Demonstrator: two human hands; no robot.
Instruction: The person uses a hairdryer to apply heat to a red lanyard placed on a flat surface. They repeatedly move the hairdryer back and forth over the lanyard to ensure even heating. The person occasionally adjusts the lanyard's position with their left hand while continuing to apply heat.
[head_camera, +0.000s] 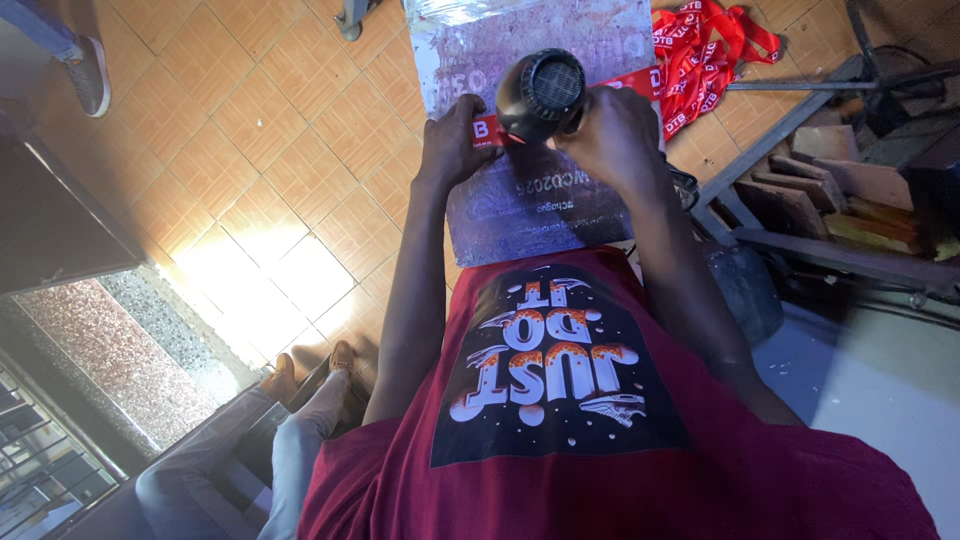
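The left hand (452, 140) has its fingers (440, 112) closed down on the red ribbon (640, 80), pinching its near end flat against the board (530, 200); that hold seems meant to keep the strip stretched and still. The right hand (612, 130) is wrapped shut around the handle of a black dryer (540, 92), whose round grilled back faces the camera, so the nozzle points down at the ribbon just beside the left hand's fingertips. Held this close and this steeply, the dryer would blow squarely on the stretch of ribbon between the two hands.

The ribbon runs from the dryer out to the right across the board. The board, a worn purplish-grey slab with faded mirrored print, lies in front of the person's red shirt (620, 470), within easy reach of both arms. Beyond the board, to its upper right, a heap of ribbons (705, 50) of the same red lies on the tiled floor (250, 150), handy for picking. Right of the board stand wooden offcuts (830, 185) on a metal frame. Left of the board, low down, another person's legs (300, 440) and brown shoes show; a grey shoe (90, 75) sits far up left.
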